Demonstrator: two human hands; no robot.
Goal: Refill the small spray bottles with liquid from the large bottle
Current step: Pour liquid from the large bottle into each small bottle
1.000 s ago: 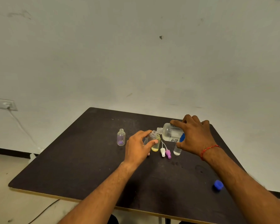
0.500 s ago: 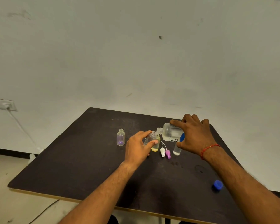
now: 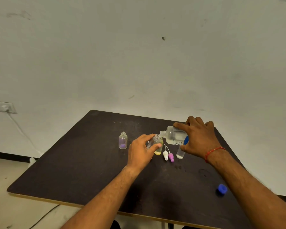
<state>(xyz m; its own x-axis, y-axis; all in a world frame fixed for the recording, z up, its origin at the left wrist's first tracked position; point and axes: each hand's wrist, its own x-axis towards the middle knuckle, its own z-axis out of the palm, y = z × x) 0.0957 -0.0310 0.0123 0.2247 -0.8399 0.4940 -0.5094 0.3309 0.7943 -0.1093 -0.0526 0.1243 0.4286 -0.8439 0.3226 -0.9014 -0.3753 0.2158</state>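
Lying nearby, pink spray head (image 3: 171, 157), blue cap (image 3: 221, 189)

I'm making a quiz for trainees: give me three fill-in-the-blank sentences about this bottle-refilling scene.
The left hand tilts a small bottle toward the large bottle tipped by the right hand, whose wrist wears a ___ thread. The loose cap on the table is ___. The uncapped bottle standing alone is tinted ___.
Missing: red; blue; purple.
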